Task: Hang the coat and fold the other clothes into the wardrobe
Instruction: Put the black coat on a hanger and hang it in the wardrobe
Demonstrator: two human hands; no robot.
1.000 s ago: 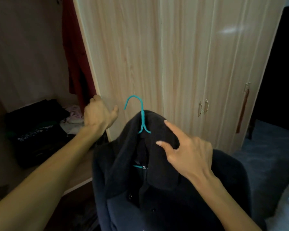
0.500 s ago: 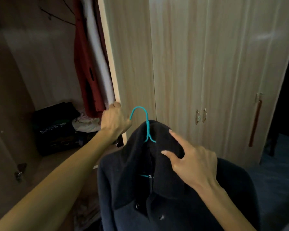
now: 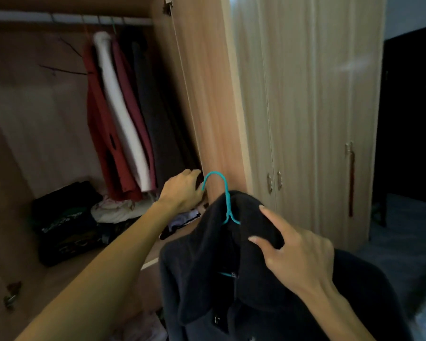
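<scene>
A dark navy coat (image 3: 207, 279) hangs on a teal hanger (image 3: 225, 193), held up in front of the wardrobe. My right hand (image 3: 298, 257) grips the coat's collar just right of the hanger neck, index finger stretched out. My left hand (image 3: 182, 190) has its fingers curled round the edge of the open wardrobe door (image 3: 207, 94), beside the hanger's hook. A rail (image 3: 67, 17) runs across the top of the open compartment.
Red, white and dark garments (image 3: 118, 124) hang from the rail at its right end. Folded dark clothes (image 3: 64, 222) and light ones (image 3: 118, 210) lie on the wardrobe shelf. Closed wardrobe doors (image 3: 317, 119) stand to the right, with a dark doorway beyond.
The wardrobe door has swung further open under my left hand, and the view has lifted, revealing the rail and hanging clothes. My right hand still holds the coat up.
</scene>
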